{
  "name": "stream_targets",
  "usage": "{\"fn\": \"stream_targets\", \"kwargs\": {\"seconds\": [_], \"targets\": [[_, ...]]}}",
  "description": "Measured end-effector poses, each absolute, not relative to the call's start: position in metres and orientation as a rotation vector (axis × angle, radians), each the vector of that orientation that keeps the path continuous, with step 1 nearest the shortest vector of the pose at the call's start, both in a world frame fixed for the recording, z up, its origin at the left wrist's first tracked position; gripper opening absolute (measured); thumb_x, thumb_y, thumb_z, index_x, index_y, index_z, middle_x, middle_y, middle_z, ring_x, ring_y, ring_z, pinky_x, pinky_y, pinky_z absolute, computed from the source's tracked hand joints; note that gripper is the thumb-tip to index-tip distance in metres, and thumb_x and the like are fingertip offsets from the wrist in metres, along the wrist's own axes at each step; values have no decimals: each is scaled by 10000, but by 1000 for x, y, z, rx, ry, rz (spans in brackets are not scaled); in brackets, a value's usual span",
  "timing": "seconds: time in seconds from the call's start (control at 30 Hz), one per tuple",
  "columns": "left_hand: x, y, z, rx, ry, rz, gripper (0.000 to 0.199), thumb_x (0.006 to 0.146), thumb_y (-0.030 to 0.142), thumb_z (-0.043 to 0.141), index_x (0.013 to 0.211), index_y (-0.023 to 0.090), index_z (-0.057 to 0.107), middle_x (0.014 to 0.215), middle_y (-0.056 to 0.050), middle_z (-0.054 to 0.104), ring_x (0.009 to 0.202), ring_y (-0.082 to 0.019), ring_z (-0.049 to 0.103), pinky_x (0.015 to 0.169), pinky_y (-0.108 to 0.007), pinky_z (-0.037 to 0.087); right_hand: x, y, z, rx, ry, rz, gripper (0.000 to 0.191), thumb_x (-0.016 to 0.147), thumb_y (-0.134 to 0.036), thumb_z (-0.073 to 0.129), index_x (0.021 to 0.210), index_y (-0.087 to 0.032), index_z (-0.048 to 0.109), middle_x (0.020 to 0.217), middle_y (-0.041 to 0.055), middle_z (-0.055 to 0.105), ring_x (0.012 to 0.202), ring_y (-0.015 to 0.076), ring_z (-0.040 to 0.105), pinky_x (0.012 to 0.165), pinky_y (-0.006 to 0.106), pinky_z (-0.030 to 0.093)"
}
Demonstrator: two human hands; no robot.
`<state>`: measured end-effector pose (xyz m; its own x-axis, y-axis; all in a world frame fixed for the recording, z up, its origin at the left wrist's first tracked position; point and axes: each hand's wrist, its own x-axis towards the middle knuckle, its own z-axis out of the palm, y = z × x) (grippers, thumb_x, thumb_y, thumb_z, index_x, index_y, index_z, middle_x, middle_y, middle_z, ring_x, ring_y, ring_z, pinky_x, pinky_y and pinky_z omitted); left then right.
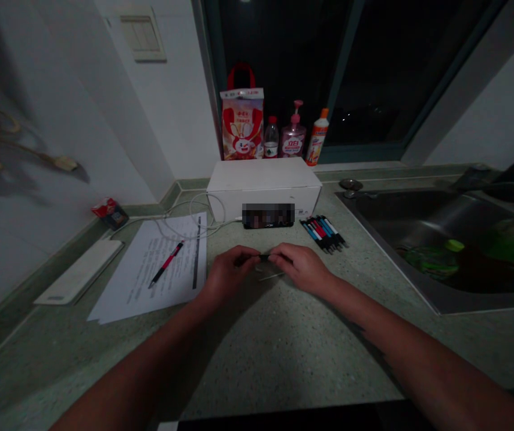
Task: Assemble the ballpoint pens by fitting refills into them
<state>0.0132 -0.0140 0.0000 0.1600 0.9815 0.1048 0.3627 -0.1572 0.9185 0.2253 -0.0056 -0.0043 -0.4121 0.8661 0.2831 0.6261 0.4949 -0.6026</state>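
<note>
1. And there they are: the left hand (227, 275) and right hand (302, 268) meet low over the speckled countertop (257, 359), fingers curled, pinching from opposite ends!
2. Right between them, a small black piece (263, 257), partly hidden, its long axis running left to right.
3. Just below, a thin pale rod (270, 276), slightly tilted.
4. Ahead of the right hand, a bundle of pens (323, 233)!
</note>
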Motion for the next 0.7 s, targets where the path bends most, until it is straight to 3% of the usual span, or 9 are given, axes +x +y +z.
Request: {"fn": "stream_targets", "kwargs": {"seconds": [0.13,0.23,0.3,0.5,0.57,0.7], "targets": [[13,-14,1,1684,1321,986,145,836,309,657,895,194,724,873,-61,777,823,-213,715,806,-373,582,225,-6,-4,-1226,-2145,575,222,907,-307,677,1113,-229,659,943,32,732,758,165,642,689,289,439],[13,-14,3,1681,1329,978,131,835,295,662,880,191,726,860,-56,771,821,-209,716,797,-359,582,225,-6,-2,-1221,-2185,558,121,961,-300,602,994,-214,680,874,27,716,755,164,631,686,286,423],[14,-14,4,1675,1331,969,125,834,290,663,867,188,729,850,-56,769,819,-210,714,802,-362,580,225,-6,-2,-1210,-2216,553,180,998,-309,546,951,-209,688,877,33,714,785,169,637,711,293,425],[14,-15,4,1665,1330,963,135,830,285,667,871,182,745,867,-69,778,816,-220,708,818,-387,568,224,-5,-3,-1255,-2190,563,141,911,-289,690,1028,-212,674,876,13,708,753,160,621,679,270,405],[12,-14,2,1682,1334,951,139,832,292,672,874,183,747,869,-65,779,820,-221,708,815,-381,563,225,-5,-3,-1233,-2223,552,96,947,-290,642,978,-208,681,855,14,697,758,159,616,680,269,395],[10,-12,-4,1805,1332,867,146,850,301,665,894,192,751,846,-57,771,781,-216,699,751,-351,545,228,-2,-4,-1169,-2281,509,236,1024,-315,511,924,-202,693,877,31,679,814,163,617,723,279,393]]}}
